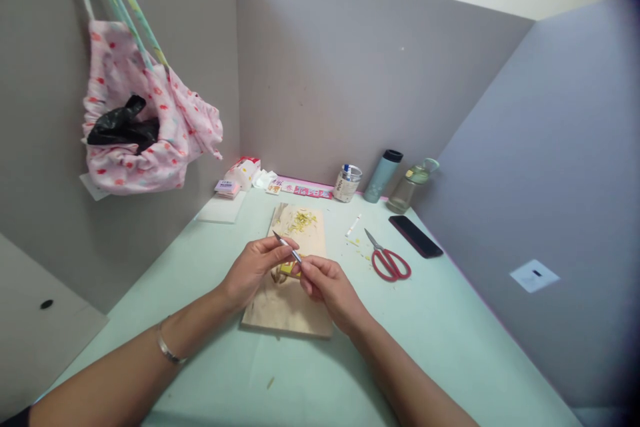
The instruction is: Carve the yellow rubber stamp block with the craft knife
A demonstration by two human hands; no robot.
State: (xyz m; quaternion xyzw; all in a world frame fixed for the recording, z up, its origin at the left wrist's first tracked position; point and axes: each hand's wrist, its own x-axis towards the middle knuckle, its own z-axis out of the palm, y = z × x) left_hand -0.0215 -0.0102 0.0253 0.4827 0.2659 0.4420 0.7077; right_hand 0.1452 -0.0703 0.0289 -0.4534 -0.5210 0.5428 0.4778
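Observation:
A slim silver craft knife [286,243] is between my hands, tilted, with its dark pointed tip toward the upper left. My left hand [250,270] pinches it along the middle. The fingers of my right hand [323,280] are closed around its lower rear end. Beneath both hands lies a wooden board [295,310] on the table. A small yellow piece with red marks [288,269] rests on the board, partly hidden by my fingers. Yellow-green shavings [304,220] are scattered at the board's far end.
Red-handled scissors [387,263], a white stick [353,225] and a phone [416,236] lie to the right. At the back stand a jar [347,183], a blue tumbler [383,177] and a green-lidded bottle [411,187]. A pink cloth bag [135,167] hangs at left.

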